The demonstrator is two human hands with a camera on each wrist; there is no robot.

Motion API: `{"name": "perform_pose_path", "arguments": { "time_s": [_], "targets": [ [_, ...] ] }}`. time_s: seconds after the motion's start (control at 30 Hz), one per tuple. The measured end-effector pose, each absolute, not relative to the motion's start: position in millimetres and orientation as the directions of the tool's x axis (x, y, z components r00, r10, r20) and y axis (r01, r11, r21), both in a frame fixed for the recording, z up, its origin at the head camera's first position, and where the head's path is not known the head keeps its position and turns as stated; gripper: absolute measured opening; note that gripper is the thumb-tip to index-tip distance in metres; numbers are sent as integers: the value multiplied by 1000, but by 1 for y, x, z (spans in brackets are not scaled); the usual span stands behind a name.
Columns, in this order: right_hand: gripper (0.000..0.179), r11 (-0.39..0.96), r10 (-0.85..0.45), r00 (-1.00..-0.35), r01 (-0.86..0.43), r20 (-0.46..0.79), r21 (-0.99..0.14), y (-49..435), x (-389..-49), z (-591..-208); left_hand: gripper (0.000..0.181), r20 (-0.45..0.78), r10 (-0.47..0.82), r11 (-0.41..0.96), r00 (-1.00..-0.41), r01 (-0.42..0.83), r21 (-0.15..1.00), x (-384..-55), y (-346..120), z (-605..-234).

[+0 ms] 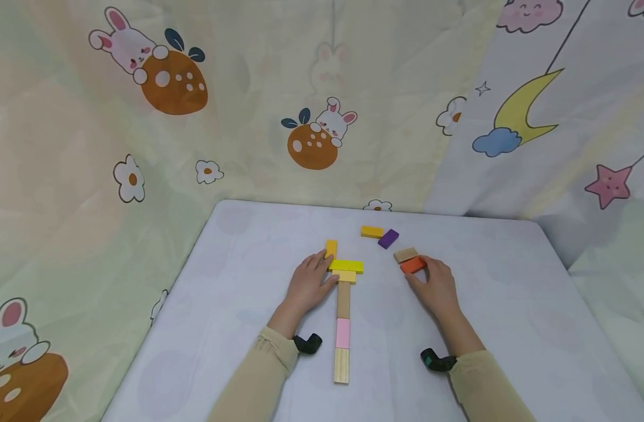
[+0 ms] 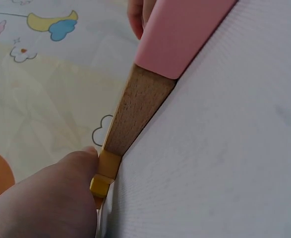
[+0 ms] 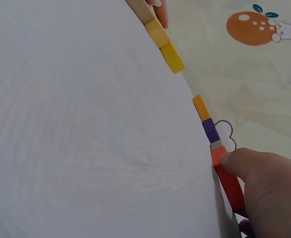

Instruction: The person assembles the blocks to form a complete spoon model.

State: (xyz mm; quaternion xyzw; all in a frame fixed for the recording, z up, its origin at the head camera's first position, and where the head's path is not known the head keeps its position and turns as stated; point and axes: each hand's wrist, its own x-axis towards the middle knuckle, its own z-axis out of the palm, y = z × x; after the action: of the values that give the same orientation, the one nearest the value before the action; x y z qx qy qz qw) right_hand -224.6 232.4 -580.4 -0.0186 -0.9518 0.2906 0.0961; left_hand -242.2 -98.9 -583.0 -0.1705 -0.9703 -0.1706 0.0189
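In the head view, my right hand (image 1: pixel 439 288) pinches an orange-red block (image 1: pixel 412 265) between thumb and fingers, right beside a tan wooden block (image 1: pixel 405 254). My left hand (image 1: pixel 309 285) rests with fairly straight fingers at the top of a column of blocks. Its fingertips are at an orange-yellow block (image 1: pixel 331 246) and a bright yellow block (image 1: pixel 348 267) lying crosswise; its thumb is at a pale yellow block (image 1: pixel 345 276). Below these run a brown wooden block (image 1: pixel 343 300), a pink block (image 1: pixel 343 333) and a striped light-wood block (image 1: pixel 341 366), end to end.
Near the far edge of the white table (image 1: pixel 237 264) lie a yellow block (image 1: pixel 371 231) and a purple block (image 1: pixel 388 238), close together. Behind the table hangs a printed cloth (image 1: pixel 258 76). Each wrist wears a small black camera.
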Motion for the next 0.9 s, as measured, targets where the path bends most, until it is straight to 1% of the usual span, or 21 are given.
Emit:
{"name": "perform_pose_path", "arguments": {
  "time_s": [0.2,0.3,0.43,0.57,0.9],
  "targets": [
    [62,798,103,-979,-23,174,-602,234,-222,-577,65,90,322,883,-943,333,330,-243,-100,-583],
    [63,781,126,-977,-10,173,-624,233,-220,-573,65,88,322,882,-943,333,334,-243,-100,-584],
    [64,773,125,-971,-32,202,-634,230,-221,-567,65,90,323,882,-942,334,332,-243,-100,-584],
    [61,755,74,-973,-89,220,-649,227,-224,-561,65,95,324,883,-941,337,326,-243,-100,-583],
    [59,717,-101,-982,-185,162,-672,208,-244,-549,65,106,324,883,-940,341,321,-242,-100,-583]
  ]
}}
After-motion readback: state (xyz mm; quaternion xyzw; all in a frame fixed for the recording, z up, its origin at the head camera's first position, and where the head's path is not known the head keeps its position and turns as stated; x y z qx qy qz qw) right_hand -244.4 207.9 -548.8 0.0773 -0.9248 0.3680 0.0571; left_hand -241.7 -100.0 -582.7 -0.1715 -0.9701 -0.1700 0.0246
